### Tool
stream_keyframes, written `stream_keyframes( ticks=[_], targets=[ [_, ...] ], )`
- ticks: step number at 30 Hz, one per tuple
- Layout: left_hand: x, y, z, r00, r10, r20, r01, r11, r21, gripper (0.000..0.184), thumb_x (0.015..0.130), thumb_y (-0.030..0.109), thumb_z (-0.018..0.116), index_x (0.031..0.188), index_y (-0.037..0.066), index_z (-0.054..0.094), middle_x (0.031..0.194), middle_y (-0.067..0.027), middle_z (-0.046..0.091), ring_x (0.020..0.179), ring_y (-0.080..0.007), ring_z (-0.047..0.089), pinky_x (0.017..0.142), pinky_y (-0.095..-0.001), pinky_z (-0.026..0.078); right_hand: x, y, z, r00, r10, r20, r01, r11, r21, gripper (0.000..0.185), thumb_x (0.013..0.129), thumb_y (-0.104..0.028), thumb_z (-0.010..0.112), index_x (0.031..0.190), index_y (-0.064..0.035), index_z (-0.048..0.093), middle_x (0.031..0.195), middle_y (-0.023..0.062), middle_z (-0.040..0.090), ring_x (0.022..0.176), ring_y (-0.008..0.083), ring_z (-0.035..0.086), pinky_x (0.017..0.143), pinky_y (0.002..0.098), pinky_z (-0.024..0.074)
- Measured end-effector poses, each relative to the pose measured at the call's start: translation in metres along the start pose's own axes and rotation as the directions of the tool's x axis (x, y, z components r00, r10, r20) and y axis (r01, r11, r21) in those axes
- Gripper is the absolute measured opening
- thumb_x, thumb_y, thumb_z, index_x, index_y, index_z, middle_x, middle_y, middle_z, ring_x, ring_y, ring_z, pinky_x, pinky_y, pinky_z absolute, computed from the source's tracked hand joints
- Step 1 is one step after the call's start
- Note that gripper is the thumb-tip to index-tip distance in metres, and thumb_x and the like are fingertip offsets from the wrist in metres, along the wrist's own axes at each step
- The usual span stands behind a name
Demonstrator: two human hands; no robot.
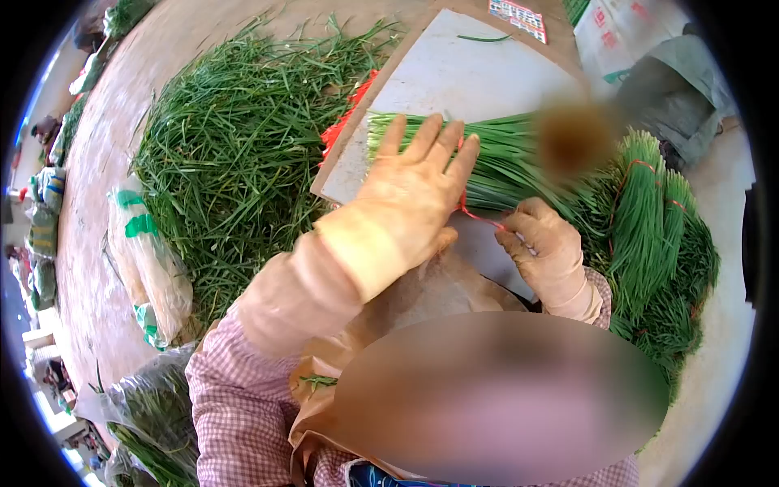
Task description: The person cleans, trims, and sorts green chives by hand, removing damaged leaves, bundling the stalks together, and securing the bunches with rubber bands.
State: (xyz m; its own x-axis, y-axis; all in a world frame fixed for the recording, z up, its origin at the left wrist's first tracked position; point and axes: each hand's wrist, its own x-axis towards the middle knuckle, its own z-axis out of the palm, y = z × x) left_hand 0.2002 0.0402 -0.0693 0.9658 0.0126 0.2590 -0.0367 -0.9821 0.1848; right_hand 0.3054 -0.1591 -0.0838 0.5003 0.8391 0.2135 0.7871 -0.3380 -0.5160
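Note:
A bunch of garlic chives point(503, 162) lies across a pale board point(454, 61), its cut ends toward the left. My left hand point(418, 183), in a yellowish rubber glove, rests on the cut-end side of the bunch with its fingers stretched out and apart. A thin red tie point(479, 217) runs from the bunch, by the left fingertips, to my right hand point(545, 252). The right hand is gloved too, and its thumb and fingers pinch the tie's end just below the bunch. The leaf tips at right are partly hidden by a brown blur.
Loose green leaves point(243, 154) are heaped on the floor at left, beside rolled clear plastic bags point(146, 252). Red ties point(345, 122) hang at the board's left edge. Tied chive bunches point(649, 219) are piled at right. White sacks point(621, 36) stand at the upper right.

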Motion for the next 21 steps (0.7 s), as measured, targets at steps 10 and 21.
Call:
stream_keyframes(
  ticks=[10,21],
  targets=[
    [0.038,0.008,0.030,0.939,-0.292,0.180,0.251,0.943,0.221,0.108,0.059,0.046,0.083,0.142,0.004,0.029,0.126,-0.0114,0.051,0.122,-0.0267,0.047,0.106,-0.0559,0.026,0.065,-0.060,0.024,0.898,0.439,-0.020,0.001,0.042,0.999,0.022,0.091,-0.012,0.058,0.072,-0.0004,0.055,0.065,0.0017,0.052,0.058,0.0080,0.044,0.052,0.0242,0.0353],
    [0.057,-0.018,0.022,0.901,-0.340,0.270,0.335,0.940,0.068,0.105,0.055,0.032,0.087,0.142,0.005,0.033,0.115,-0.0176,0.060,0.111,-0.0359,0.057,0.095,-0.0430,0.044,-0.011,-0.028,0.060,0.978,0.203,0.040,-0.135,0.477,0.868,0.021,0.092,-0.015,0.056,0.076,-0.0007,0.056,0.070,0.0039,0.051,0.062,0.0133,0.045,0.056,0.0286,0.0383]
  ],
)
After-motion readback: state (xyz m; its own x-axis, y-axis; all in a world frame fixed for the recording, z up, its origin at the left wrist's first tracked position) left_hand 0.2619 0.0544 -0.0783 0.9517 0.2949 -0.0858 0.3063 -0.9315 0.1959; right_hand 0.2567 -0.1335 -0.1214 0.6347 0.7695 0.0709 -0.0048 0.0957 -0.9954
